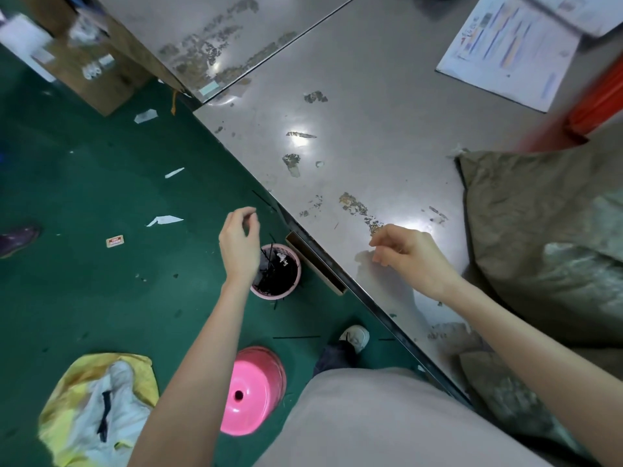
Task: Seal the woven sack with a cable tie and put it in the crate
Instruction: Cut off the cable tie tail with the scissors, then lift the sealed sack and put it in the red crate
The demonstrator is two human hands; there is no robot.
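The grey-green woven sack [546,237] lies on the metal table [354,112] at the right, and its mouth is out of view. On the green floor by the table edge stands a pink basket [290,291] with several black cable ties [273,271] in it. My left hand [239,244] hovers just above and left of the basket, fingers bent and apart, holding nothing I can see. My right hand [408,257] hangs over the table's near edge, left of the sack, loosely curled and empty. A blurred orange crate [600,99] shows at the far right.
A printed sheet [505,45] lies at the table's far right. On the floor are a pink stool [251,392], a yellow and white cloth bundle [97,409], loose cable ties [296,337], paper scraps and a cardboard box [87,62]. My shoe [355,337] is beside the table edge.
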